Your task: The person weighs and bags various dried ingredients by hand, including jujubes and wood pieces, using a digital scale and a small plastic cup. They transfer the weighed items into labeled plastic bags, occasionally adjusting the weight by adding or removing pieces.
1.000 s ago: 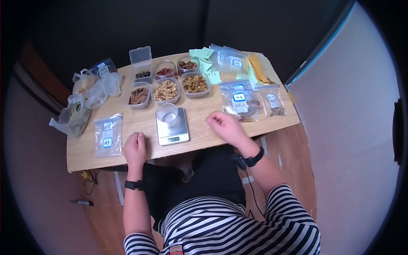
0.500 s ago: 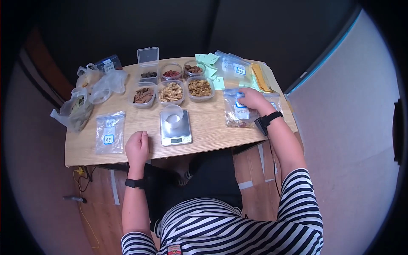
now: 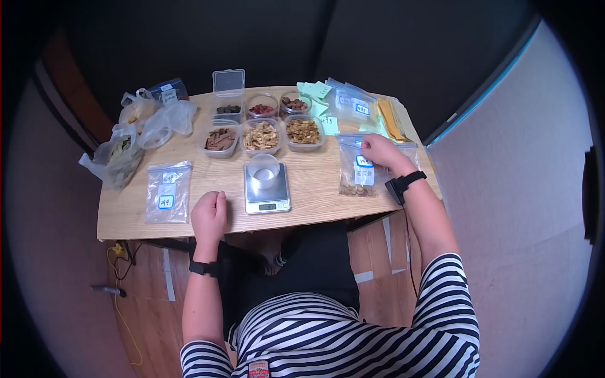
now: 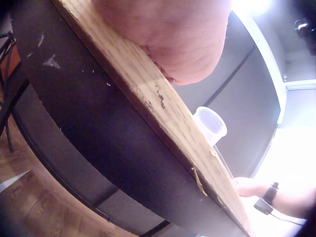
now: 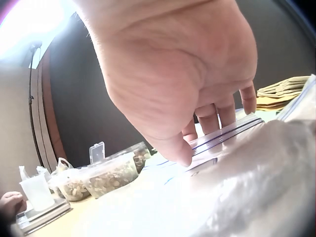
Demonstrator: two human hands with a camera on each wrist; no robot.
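While the right arm reaches forward over the worktop [image 3: 315, 189], its grip is pinched on the zip edge of a labelled bag [image 3: 358, 169] at the right side: right grip [image 3: 383, 153], thumb near side, fingers behind. Left grip [image 3: 208, 217] is curled into a fist, holding nothing visible, at the front edge.

Fingertips behind the bag's strip are partly hidden. Second bag [image 3: 411, 151] is mostly covered by the right wrist. Label text and scale readout too small to read; dried stuff at the bottom of the pinched bag, can't tell what.

Clear cup [image 3: 263, 170] sits on the scale [image 3: 278, 189]. Behind: bark-like strips in the left tub [image 3: 218, 153], pale slices in the middle tub [image 3: 261, 151], yellow-brown pieces in the right tub [image 3: 305, 148].
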